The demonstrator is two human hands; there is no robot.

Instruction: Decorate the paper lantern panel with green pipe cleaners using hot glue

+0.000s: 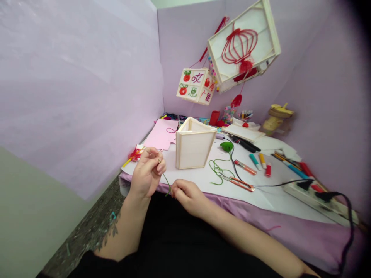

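Observation:
My left hand (149, 172) is raised at the table's front left edge, thumb and fingers pinched on something small, with a thin green strand (166, 180) hanging just below it. Fingers curled, my right hand (187, 195) is held lower and to the right, beside the lower end of that strand; whatever is between its fingertips is hidden. Behind the hands a white three-sided frame (193, 150) stands upright on the table. A green yarn ball (226, 146) lies to its right, its loose loops reaching orange-handled scissors (242, 184).
Right of the scissors are a cutter (245, 167), markers (262, 160), and a power strip (315, 200) with black cables. Pink paper (160, 134) lies at the back left. Two decorated lanterns, one small (194, 85) and one large (242, 44), hang above the table.

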